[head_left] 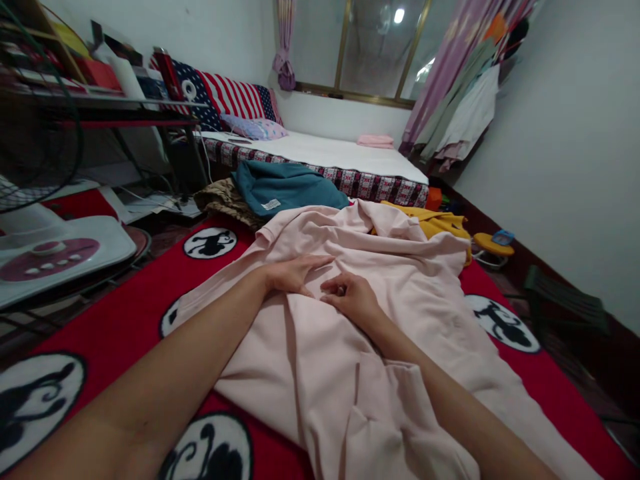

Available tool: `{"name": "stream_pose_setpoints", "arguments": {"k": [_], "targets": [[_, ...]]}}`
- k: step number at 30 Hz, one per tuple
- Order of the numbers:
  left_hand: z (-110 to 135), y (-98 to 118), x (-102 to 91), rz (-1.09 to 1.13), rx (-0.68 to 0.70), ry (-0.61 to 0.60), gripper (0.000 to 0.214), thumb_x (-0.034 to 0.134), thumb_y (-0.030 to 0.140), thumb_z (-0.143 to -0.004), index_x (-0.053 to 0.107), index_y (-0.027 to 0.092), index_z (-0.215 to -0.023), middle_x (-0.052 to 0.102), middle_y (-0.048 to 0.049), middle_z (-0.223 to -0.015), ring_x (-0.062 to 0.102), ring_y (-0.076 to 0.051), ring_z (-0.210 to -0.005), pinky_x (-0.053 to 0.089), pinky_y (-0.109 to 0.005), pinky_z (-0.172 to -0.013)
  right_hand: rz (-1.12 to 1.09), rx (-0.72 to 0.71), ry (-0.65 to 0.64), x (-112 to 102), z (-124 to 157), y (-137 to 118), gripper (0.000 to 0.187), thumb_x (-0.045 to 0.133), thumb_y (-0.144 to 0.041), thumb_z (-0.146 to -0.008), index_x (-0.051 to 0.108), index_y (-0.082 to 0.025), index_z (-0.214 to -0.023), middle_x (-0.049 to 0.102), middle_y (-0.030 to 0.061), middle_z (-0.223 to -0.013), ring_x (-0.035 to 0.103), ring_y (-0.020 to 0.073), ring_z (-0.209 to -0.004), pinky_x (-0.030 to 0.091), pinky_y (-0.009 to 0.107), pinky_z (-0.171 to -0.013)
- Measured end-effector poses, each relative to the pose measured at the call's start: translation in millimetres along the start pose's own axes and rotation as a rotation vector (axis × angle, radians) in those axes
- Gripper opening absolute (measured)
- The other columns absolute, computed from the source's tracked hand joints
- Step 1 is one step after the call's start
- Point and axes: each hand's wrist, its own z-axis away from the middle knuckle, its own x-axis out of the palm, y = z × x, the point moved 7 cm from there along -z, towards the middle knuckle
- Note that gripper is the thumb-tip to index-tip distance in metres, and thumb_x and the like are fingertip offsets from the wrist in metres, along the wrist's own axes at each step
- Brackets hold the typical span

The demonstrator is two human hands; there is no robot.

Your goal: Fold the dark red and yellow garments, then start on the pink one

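Observation:
A pale pink garment (400,280) lies spread and rumpled over a red blanket (135,313) with black-and-white round prints. My left hand (295,272) rests flat on the pink cloth, fingers stretched out to the right. My right hand (353,295) sits just beside it on the same cloth, its fingers curled and pinching a fold of the fabric. Both forearms reach in from the bottom of the view.
Beyond the pink garment lie a teal garment (285,187), a brown patterned one (225,199) and a yellow one (440,223). A bed (330,157) stands at the back. A fan base (55,250) and a cluttered shelf (100,100) are on the left; a dark chair (565,300) stands right.

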Motion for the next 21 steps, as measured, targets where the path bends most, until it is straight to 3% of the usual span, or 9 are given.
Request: {"name": "stream_pose_setpoints", "arguments": {"k": [6, 13, 15, 18, 21], "targets": [[-1, -1, 0.2, 0.018, 0.013, 0.013, 0.105, 0.082, 0.047, -0.063, 0.032, 0.014, -0.149, 0.032, -0.0170, -0.155, 0.029, -0.031, -0.142, 0.020, -0.040, -0.118, 0.123, 0.141, -0.013, -5, -5, -5, 0.007, 0.076, -0.025, -0.066, 0.077, -0.027, -0.073, 0.074, -0.0009, -0.073, 0.065, 0.0179, -0.069, 0.041, 0.026, -0.058], [-3, -2, 1.1, 0.019, 0.047, 0.012, 0.103, 0.082, 0.048, -0.062, 0.035, 0.014, -0.148, 0.033, -0.0168, -0.154, 0.029, -0.031, -0.142, 0.019, -0.040, -0.118, 0.119, -0.056, 0.118, -3, 4, -15, 0.008, 0.064, -0.022, -0.074, 0.071, -0.023, -0.073, 0.071, -0.0001, -0.077, 0.060, 0.0150, -0.069, 0.041, 0.026, -0.065], [-2, -1, 0.9, 0.016, 0.039, 0.011, 0.102, 0.081, 0.047, -0.063, 0.035, 0.016, -0.148, 0.032, -0.0157, -0.155, 0.029, -0.030, -0.143, 0.019, -0.040, -0.118, -0.030, 0.003, 0.116, -3, 5, -7, 0.008, 0.063, -0.024, -0.074, 0.070, -0.021, -0.072, 0.069, 0.0001, -0.073, 0.058, 0.0145, -0.067, 0.041, 0.026, -0.064], [-1, 1, 0.3, 0.005, 0.014, 0.008, 0.101, 0.080, 0.043, -0.064, 0.034, 0.016, -0.149, 0.032, -0.0151, -0.155, 0.029, -0.030, -0.142, 0.019, -0.040, -0.118, -0.461, 0.165, 0.110, -12, 9, 9, 0.018, 0.066, -0.035, -0.073, 0.065, -0.017, -0.069, 0.059, -0.0014, -0.060, 0.050, 0.0111, -0.054, 0.038, 0.024, -0.054], [1, 4, -0.3, -0.019, -0.034, 0.004, 0.099, 0.079, 0.040, -0.065, 0.033, 0.015, -0.149, 0.031, -0.0145, -0.156, 0.029, -0.031, -0.142, 0.019, -0.040, -0.118, -0.775, 0.318, 0.188, -41, 23, 31, 0.031, 0.077, -0.044, -0.063, 0.064, -0.016, -0.068, 0.052, -0.0040, -0.056, 0.041, 0.0068, -0.047, 0.033, 0.021, -0.046]]}}
